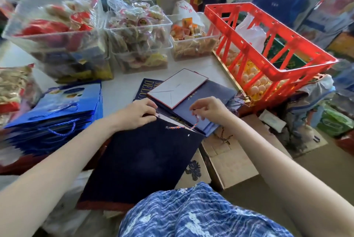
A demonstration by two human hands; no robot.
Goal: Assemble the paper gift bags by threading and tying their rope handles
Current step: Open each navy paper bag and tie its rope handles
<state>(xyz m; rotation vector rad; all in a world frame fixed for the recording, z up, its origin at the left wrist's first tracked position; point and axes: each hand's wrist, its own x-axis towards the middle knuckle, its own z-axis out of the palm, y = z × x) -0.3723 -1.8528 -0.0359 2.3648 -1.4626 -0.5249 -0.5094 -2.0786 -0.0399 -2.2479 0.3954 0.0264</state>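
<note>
A dark navy paper bag [141, 162] lies flat on my lap, its open top edge toward the table. My left hand [137, 111] grips that top edge at its left corner. A multicoloured twisted rope handle [177, 127] runs along the rim and rises to my right hand [209, 108], which pinches its red-tipped end just above the bag. A small punched hole [189, 135] shows in the bag near the right corner. More flat navy bags [203, 97] lie on the table beyond my hands, one showing its grey folded base [177, 87].
A stack of shiny blue bags with blue rope handles [57, 114] lies at the left. Clear tubs of wrapped snacks [138, 43] line the back of the table. A red plastic crate [268, 53] stands at the right. Flattened cardboard [231, 160] lies below the table edge.
</note>
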